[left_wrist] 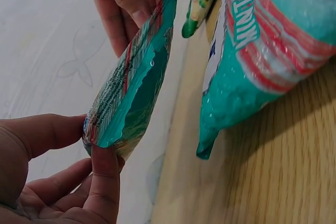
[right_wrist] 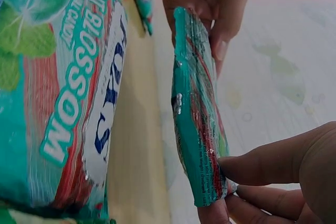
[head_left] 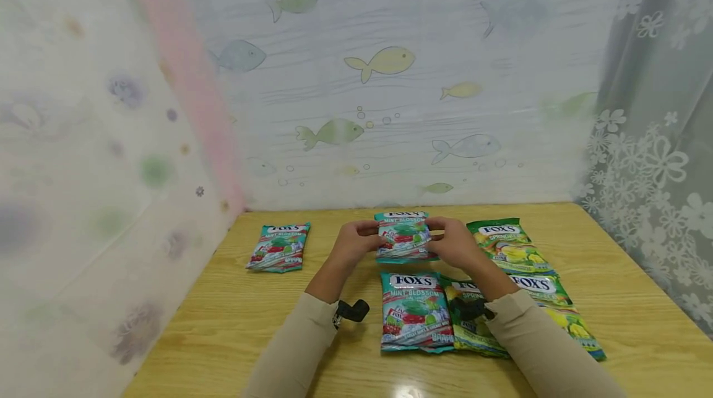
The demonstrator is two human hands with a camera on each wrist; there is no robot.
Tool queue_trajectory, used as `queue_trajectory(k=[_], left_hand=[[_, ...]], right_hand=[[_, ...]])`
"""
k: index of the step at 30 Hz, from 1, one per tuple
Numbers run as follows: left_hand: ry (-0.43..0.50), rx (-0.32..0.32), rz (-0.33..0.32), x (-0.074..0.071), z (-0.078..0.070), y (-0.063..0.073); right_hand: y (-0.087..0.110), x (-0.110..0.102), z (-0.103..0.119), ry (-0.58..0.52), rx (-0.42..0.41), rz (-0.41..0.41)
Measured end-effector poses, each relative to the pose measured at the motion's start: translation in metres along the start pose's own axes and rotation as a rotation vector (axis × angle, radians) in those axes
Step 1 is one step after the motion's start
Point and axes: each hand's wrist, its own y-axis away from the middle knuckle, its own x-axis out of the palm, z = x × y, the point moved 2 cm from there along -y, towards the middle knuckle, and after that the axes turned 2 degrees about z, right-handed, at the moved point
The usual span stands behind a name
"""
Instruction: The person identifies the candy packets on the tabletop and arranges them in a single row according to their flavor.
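Observation:
Between both hands is a teal Fox's Mint Blossom candy bag (head_left: 403, 238), gripped at its two sides. My left hand (head_left: 355, 243) pinches its left edge, thumb on one face and fingers on the other, as the left wrist view shows. My right hand (head_left: 453, 243) pinches the opposite edge the same way. In the wrist views the bag is seen edge-on, raised off the wooden table (head_left: 223, 324). Nearer the body lies a second Mint Blossom bag (head_left: 416, 314), just below the held one in the head view.
Another Mint Blossom bag (head_left: 280, 248) lies alone at the back left. On the right are several green and yellow Fox's bags (head_left: 504, 243), partly covered by the right forearm (head_left: 535, 336). A fish-patterned sheet (head_left: 384, 107) hangs behind the table, a flowered curtain (head_left: 657, 156) at right.

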Motion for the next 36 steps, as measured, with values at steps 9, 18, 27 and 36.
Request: queue_trajectory(k=[9,18,27,36], left_hand=[[-0.033,0.009,-0.019,-0.017,0.003,0.003],[-0.08,0.027,-0.062,-0.031,0.004,0.013],[-0.09,0.038,-0.099,-0.042,0.0,0.026],[-0.094,0.04,-0.095,-0.061,0.008,0.031]], right_hand=[[-0.006,0.015,0.01,-0.032,-0.017,0.003],[-0.013,0.03,0.015,-0.057,-0.01,0.003],[-0.013,0.04,0.023,-0.066,-0.047,0.022],[-0.019,0.06,0.031,-0.085,-0.039,0.016]])
